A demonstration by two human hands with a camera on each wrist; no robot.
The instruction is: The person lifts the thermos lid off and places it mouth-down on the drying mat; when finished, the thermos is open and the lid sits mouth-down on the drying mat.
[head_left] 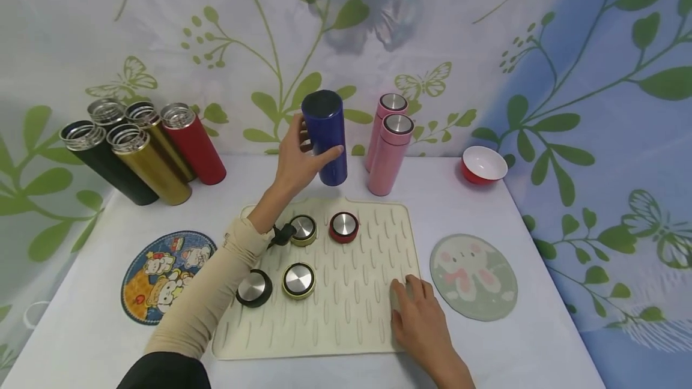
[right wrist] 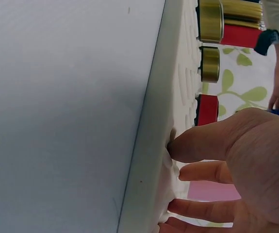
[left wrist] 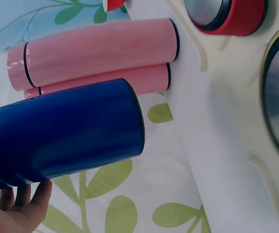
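A: Taking the mat (head_left: 367,311) as the clock, where's the blue flask (head_left: 327,128)?

B: Past its edge at 12 o'clock, in the left hand (head_left: 298,159). The flask lies toward 2 o'clock from that hand's knuckles; the left wrist view shows its base off the table (head_left: 449,209).

A: What's it like?

B: A smooth, glossy cylinder, dark flat end uppermost. Two slim pink bottles (head_left: 386,161) with shiny metal tops stand near it, at 1 o'clock.

A: And the mat?

B: Cream, patterned with narrow raised ridges. Four round lids (head_left: 298,280) with brushed-metal faces lie on it, spread from 9 o'clock to a red-sided one at 1. Farther out, at 10 o'clock, are five bottles (head_left: 154,167) with metal necks; at 2, a red bowl (head_left: 483,165), white inside.

A: The fingers?

B: The left ones curl round the flask, parted to its width, thumb across its near side. The right hand (head_left: 424,323), at 4 o'clock, is relaxed, fingers slightly spread, tips touching the mat's edge.
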